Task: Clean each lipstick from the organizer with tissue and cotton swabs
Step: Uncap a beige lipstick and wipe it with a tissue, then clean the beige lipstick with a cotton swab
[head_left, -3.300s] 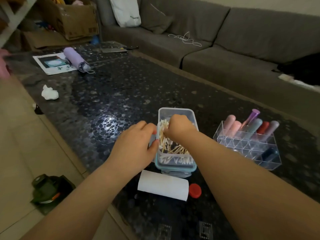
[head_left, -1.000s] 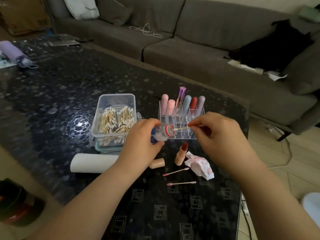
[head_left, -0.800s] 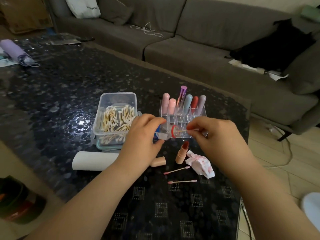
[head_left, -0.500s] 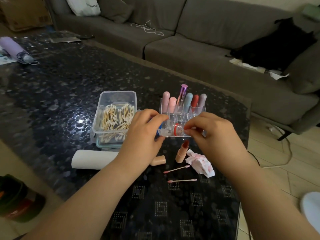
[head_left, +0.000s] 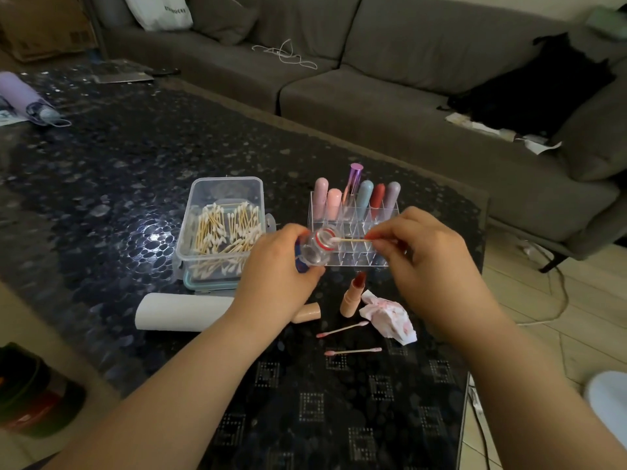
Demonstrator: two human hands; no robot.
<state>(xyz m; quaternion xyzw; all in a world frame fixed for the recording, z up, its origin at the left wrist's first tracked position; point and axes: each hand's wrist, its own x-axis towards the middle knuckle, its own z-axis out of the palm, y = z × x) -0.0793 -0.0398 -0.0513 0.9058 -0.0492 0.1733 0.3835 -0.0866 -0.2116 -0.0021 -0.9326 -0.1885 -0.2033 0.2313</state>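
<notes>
2 hands: both yours, raised over the dark patterned table [head_left: 101, 171], in front of the organizer.
Left hand [head_left: 276, 276]: your fingers curl round a small clear bottle [head_left: 315, 249] with a red ring at its open neck, tilted toward your right.
Right hand [head_left: 424, 262]: your thumb and fingertips pinch the wooden stick of a cotton swab [head_left: 351, 239]; its white tip sits at the bottle mouth.
Organizer [head_left: 353, 228]: clear acrylic grid, behind your hands; 6 capped lipsticks [head_left: 364, 196] stand upright in its back row.
Open lipstick [head_left: 353, 295]: peach tube, dark red bullet exposed, upright on the table just below the organizer.
Lipstick cap [head_left: 307, 312]: peach, lying on its side beside your left wrist.
Tissue [head_left: 388, 320]: crumpled, pink-stained, just right of the open lipstick.
Used swabs [head_left: 342, 329]: 2, pink-tipped, lying near the tissue.
Swab box [head_left: 220, 232]: clear plastic, lidless, holding many cotton swabs, left of the organizer.
Tissue roll [head_left: 176, 312]: white, lying on its side below the box.
</notes>
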